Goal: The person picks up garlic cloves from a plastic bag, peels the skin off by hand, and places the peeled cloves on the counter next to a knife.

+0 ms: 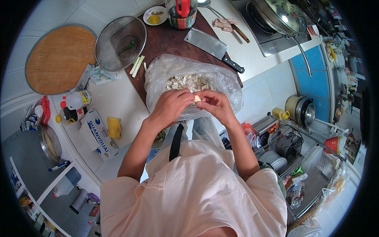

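Observation:
Between the fingertips of both hands is a small pale piece, perhaps a garlic clove. My left hand pinches it from the left, and my right hand grips it from the right. Both hands are over the near side of an open clear plastic bag, which holds a heap of whitish pieces that look like garlic cloves and skins. The bag lies on a dark wooden cutting board. Beyond it on the board rests a cleaver, its black handle towards the right.
A mesh strainer with a green pepper and scallion pieces lie left of the bag. Behind stand a small plate and a red-handled jar. A ladle, meat and a lidded pan on the stove are at the right.

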{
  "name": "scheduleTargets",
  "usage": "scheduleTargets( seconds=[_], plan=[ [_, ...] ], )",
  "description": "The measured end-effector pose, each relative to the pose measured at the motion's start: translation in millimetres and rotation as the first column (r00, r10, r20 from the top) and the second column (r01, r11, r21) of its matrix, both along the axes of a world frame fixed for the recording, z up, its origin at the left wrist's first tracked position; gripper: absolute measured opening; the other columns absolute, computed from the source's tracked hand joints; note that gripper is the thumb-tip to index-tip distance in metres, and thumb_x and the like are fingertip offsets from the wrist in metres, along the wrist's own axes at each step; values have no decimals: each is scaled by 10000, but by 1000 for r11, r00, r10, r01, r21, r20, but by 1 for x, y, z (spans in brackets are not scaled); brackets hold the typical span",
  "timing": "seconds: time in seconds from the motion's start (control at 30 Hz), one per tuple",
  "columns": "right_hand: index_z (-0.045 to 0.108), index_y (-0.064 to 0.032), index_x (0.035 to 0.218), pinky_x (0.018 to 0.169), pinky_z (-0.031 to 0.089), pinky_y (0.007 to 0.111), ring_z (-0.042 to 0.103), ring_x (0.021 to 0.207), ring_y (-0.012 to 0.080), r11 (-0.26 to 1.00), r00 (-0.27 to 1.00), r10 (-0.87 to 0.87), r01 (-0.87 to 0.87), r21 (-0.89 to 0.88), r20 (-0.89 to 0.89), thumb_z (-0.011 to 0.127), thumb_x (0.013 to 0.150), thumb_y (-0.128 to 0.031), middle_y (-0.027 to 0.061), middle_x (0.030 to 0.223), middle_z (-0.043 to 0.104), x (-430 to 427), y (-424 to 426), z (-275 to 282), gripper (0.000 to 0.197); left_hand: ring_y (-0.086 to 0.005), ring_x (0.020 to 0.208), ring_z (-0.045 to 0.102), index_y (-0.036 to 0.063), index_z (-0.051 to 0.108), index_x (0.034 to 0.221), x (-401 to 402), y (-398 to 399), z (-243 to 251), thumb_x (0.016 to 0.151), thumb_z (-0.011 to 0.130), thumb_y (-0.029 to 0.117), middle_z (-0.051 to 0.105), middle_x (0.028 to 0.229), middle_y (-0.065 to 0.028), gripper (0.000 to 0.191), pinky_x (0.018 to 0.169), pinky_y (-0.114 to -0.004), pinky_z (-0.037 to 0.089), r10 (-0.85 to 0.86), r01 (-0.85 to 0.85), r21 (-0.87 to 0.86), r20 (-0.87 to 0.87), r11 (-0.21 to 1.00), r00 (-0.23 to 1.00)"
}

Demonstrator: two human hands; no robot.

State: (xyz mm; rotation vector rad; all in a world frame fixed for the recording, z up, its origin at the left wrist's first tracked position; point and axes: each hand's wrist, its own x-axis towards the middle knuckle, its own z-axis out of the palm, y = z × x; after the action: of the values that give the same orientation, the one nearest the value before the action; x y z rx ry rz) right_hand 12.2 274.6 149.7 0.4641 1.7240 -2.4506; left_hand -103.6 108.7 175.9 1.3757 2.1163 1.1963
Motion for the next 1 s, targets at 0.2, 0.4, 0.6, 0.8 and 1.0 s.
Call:
scheduleTargets(
  seconds=[0.2,0.4,0.6,0.8,1.0],
  plan=[
    [583,14,1177,755,493,229,592,824,92,987,998,-53,50,-153,-15,624,857,-6,53,975,629,2,2,0,323,-315,766,586,40,561,844,3,0,-2,796,626,104,580,835,-114,104,655,-411,461,13,-13,12,14,1000,1000],
    [444,-23,1329,801,501,283,615,880,147,979,998,-49,39,-200,-47,559,912,-80,120,1083,630,-1,5,-2,437,-306,796,592,26,594,839,13,2,-8,773,649,86,607,870,-99,106,692,-384,475,199,-199,40,-4,979,980],
    [424,-19,1345,810,509,277,621,924,165,988,997,-43,33,-151,-68,508,925,-42,113,1108,617,-2,2,-7,429,-297,865,609,12,624,918,21,13,-8,752,670,51,621,939,-113,177,737,-368,489,347,-363,111,139,925,927],
    [459,-16,1317,843,516,281,615,973,166,985,998,-60,55,-163,-31,506,934,-56,104,1110,614,-5,-3,-6,388,-240,901,617,-7,641,995,25,14,-13,723,699,0,623,1003,-118,279,801,-315,491,301,-337,66,313,939,901],
    [481,-23,1292,854,521,293,626,993,186,877,980,-157,193,-439,119,540,940,-156,117,1078,634,-4,-11,-9,381,-232,905,622,6,646,974,23,12,-11,702,702,-11,626,1004,-116,278,804,-327,495,298,-332,60,315,941,901]
  ],
)
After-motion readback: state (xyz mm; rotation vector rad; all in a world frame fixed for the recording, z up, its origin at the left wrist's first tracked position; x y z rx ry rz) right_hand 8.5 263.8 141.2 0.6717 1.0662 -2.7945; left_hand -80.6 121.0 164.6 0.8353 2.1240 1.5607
